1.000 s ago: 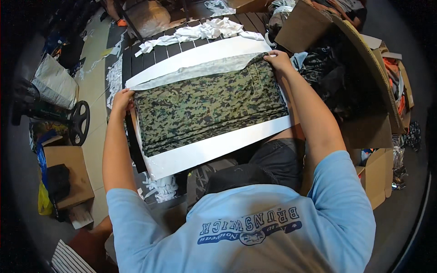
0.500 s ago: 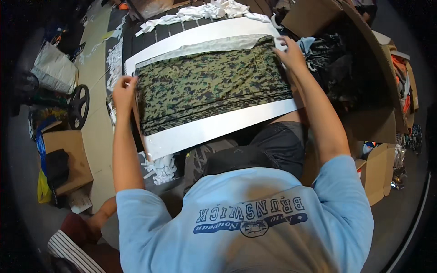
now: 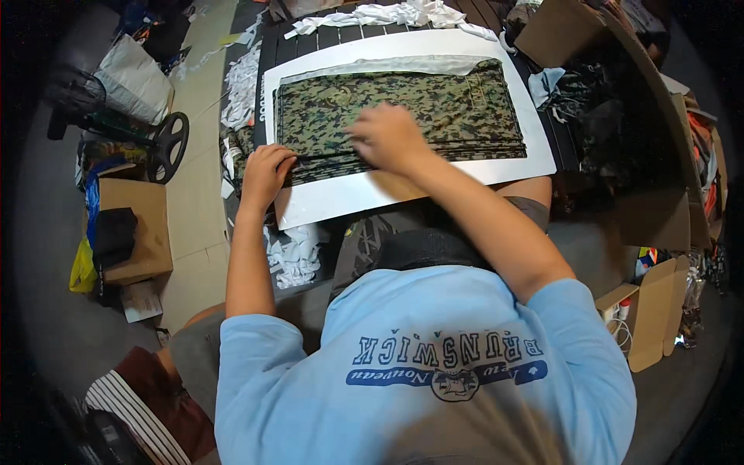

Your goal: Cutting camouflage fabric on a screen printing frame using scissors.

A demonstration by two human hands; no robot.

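Note:
A stack of green-and-brown camouflage fabric (image 3: 434,108) lies flat on a white board (image 3: 333,203), with several layered edges showing along the near side. A pale strip of cloth (image 3: 418,64) runs along its far edge. My left hand (image 3: 266,177) is at the near left corner, bent fingers and thumb closed on the fabric's edge. Over the middle of the stack, toward its near edge, is my right hand (image 3: 390,141). Motion smears its fingers, and I cannot tell whether they touch the cloth.
White cloth scraps (image 3: 387,15) lie on the dark slatted table (image 3: 271,48) behind the board. More scraps (image 3: 294,260) hang below left. A large cardboard box (image 3: 643,116) stands right, beside dark bundled cloth (image 3: 577,93). Left are a black handwheel (image 3: 168,147) and an open carton (image 3: 147,225).
My right hand has moved from the far right corner to the middle of the fabric. My left hand has come nearer along the left edge. The whole view has shifted.

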